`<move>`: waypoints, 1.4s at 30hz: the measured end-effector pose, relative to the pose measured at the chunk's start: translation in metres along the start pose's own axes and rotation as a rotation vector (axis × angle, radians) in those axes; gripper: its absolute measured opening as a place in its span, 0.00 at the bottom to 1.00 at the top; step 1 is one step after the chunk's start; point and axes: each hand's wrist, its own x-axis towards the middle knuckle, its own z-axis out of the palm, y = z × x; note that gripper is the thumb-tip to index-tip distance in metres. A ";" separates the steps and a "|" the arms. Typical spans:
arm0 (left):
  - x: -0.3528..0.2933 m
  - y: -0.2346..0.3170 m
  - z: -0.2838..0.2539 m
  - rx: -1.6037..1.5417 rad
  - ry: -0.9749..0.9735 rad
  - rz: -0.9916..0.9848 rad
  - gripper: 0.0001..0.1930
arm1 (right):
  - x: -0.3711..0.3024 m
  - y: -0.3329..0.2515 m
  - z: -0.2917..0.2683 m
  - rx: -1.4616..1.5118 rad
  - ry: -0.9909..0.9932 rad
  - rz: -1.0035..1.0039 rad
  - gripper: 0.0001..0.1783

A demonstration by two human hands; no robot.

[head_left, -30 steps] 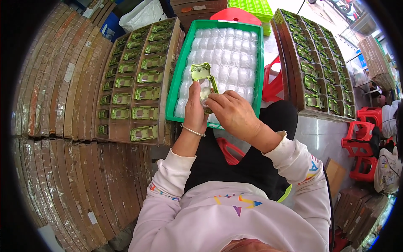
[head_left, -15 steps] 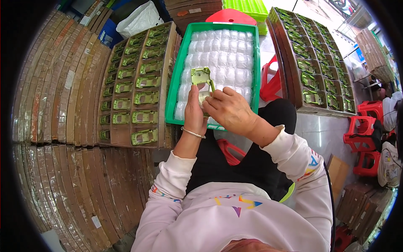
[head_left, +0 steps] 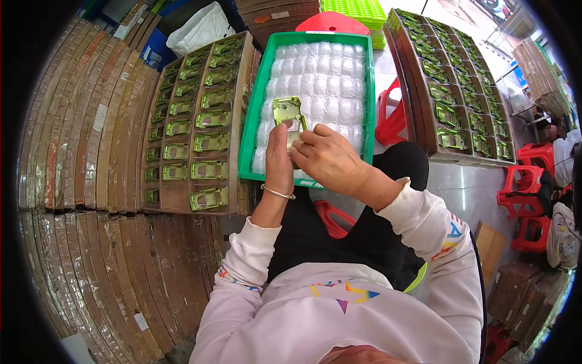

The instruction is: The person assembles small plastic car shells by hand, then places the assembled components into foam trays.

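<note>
The left hand [head_left: 279, 161] grasps a glossy, yellow-green toy-car body shell with open window cut-outs [head_left: 287, 111], its thumb along the shell's left edge. The right hand [head_left: 332, 159] has its fingers bent against the shell's lower right part; whether they pinch the shell or only press it cannot be told. The shell is located above the near half of a rectangular, green plastic tray [head_left: 247, 142], tilted, with its far end clear of the fingers. The tray contains rows of rounded, white, wrapped packets [head_left: 330, 85].

A brown cardboard compartment box [head_left: 238, 139] is positioned left of the tray and holds 3 columns of similar yellow-green shells. A 2nd brown, divided box [head_left: 471, 160], also loaded with such shells, stands at the right. A red plastic stool top [head_left: 333, 22] adjoins the tray's far edge. Tall stacks of brown cardboard boxes [head_left: 85, 121] occupy the far left. The left wrist carries a thin, silver-coloured bangle [head_left: 279, 193].
</note>
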 end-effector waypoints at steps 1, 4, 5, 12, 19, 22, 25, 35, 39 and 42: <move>0.001 0.002 -0.002 0.000 -0.001 0.001 0.22 | 0.001 0.000 0.000 -0.004 0.006 -0.012 0.12; 0.004 0.006 -0.006 0.075 -0.051 0.011 0.17 | 0.002 -0.001 0.000 -0.016 0.020 -0.029 0.13; 0.005 0.006 -0.008 0.088 -0.042 -0.002 0.16 | 0.002 -0.002 0.001 -0.023 0.026 -0.032 0.13; 0.002 0.004 -0.011 0.205 -0.038 0.040 0.15 | 0.003 -0.010 -0.004 -0.100 0.102 -0.093 0.14; -0.003 0.006 -0.001 0.241 -0.040 0.093 0.15 | -0.010 -0.009 0.003 -0.097 0.102 -0.077 0.14; -0.003 0.008 0.001 0.271 -0.073 0.096 0.14 | -0.011 -0.009 -0.001 -0.110 0.109 -0.078 0.14; -0.005 0.014 0.007 0.376 -0.079 0.126 0.14 | -0.014 -0.009 -0.004 -0.128 0.109 -0.072 0.15; -0.008 0.013 -0.002 0.274 -0.060 0.108 0.15 | -0.010 -0.021 0.003 -0.104 0.165 -0.019 0.15; -0.011 0.019 -0.004 0.277 -0.044 0.103 0.15 | -0.006 -0.024 0.001 -0.106 0.175 -0.021 0.16; -0.011 0.023 -0.002 0.243 -0.048 0.083 0.15 | -0.005 -0.022 -0.001 -0.098 0.214 -0.034 0.17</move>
